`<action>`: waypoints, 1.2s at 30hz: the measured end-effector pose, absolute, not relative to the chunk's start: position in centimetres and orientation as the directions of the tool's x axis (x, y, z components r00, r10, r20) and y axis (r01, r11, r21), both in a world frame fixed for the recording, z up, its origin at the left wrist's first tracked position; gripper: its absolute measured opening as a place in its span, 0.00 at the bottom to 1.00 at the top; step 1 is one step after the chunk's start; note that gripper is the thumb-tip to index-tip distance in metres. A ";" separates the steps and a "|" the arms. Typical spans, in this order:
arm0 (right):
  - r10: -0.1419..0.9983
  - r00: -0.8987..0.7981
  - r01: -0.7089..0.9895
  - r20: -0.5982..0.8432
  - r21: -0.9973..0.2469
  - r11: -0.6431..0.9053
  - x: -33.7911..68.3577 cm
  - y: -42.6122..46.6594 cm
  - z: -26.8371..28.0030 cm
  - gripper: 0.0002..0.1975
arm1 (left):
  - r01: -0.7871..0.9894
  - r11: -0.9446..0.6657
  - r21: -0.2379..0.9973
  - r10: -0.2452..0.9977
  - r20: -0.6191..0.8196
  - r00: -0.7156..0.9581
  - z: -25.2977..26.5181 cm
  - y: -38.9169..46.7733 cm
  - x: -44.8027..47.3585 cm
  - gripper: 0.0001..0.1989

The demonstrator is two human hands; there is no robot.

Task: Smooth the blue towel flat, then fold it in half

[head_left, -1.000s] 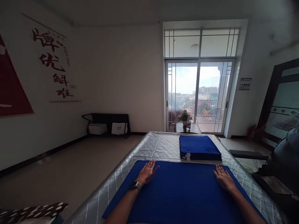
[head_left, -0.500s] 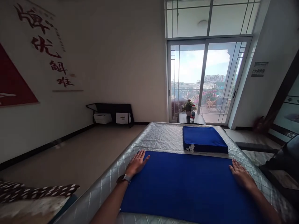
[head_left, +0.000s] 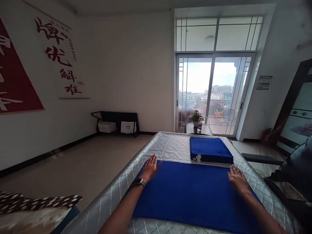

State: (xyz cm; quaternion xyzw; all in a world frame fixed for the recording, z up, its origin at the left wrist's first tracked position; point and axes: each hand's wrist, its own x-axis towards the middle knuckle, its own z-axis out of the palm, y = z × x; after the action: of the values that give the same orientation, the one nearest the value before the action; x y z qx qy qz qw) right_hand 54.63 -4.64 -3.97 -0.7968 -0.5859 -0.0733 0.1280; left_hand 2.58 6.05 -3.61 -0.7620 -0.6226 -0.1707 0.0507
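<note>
Right here in front of us, a blue cloth (head_left: 187,195) lies flat on the silver quilted surface (head_left: 168,144). Our left hand (head_left: 149,169) rests palm down at its far left corner, four fingers straight and nearly together, thumb stuck out sideways, a watch (head_left: 139,183) on the wrist. Our right hand (head_left: 238,180) is flat by the far right corner, fingers straight and close, thumb slightly apart. Just beyond the cloth, we've got a blue stack (head_left: 211,148), white tags (head_left: 198,158) showing at its near left corner, print too small to read. Out left, a red banner (head_left: 18,78) carries white characters cut off by the view; next to it the scroll (head_left: 58,60) reads 牌优解难. Farther off, a white bag (head_left: 127,127) bears dark lettering, too fine for us, and near the door, a bottle's (head_left: 199,125) label beats us too.
</note>
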 end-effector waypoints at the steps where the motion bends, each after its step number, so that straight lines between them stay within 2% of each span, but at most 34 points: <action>1: 0.928 0.264 0.964 0.262 -0.103 -0.245 52.6 -4.5 -3.7 0.34 | 0.952 -0.274 0.139 0.914 0.345 0.213 -3.3 5.4 4.3 0.38; 3: 0.964 0.133 0.990 0.230 -0.074 -0.119 47.7 -4.5 -3.2 0.34 | 0.907 -0.397 0.143 0.880 0.338 0.332 -3.1 3.9 8.5 0.38; 7: 0.983 -0.093 0.989 0.159 -0.102 0.110 38.2 -4.9 -2.9 0.33 | 0.789 -0.584 0.191 0.800 0.301 0.519 -4.3 0.2 17.1 0.37; 11: 0.980 -0.176 0.978 0.094 -0.100 0.186 34.3 -5.1 -3.9 0.31 | 0.764 -0.589 0.264 0.807 0.243 0.538 -5.8 -2.0 21.2 0.38; 17: 0.983 -0.150 0.976 0.102 -0.143 0.164 34.9 -4.9 -5.4 0.31 | 0.778 -0.562 0.281 0.827 0.218 0.518 -5.8 -2.4 21.0 0.39; 26: 0.995 -0.085 0.979 0.054 -0.183 0.094 34.9 -5.5 -4.0 0.34 | 0.807 -0.537 0.245 0.843 0.195 0.502 -5.4 -2.6 19.9 0.37; 30: 0.999 0.023 0.986 0.033 -0.166 -0.017 39.0 -6.5 -4.2 0.35 | 0.840 -0.506 0.195 0.861 0.174 0.478 -5.6 -1.5 15.3 0.37; 36: 0.968 0.231 0.970 0.098 -0.098 -0.221 52.5 -9.0 -6.3 0.35 | 0.918 -0.367 0.153 0.925 0.168 0.342 -6.5 0.7 2.7 0.33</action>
State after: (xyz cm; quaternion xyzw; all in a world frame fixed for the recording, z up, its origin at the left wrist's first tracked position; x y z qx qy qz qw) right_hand 52.50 -9.02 -6.30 -0.7814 -0.6201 -0.0079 0.0692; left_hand 2.73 0.69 -6.48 -0.8189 -0.5624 -0.1135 -0.0154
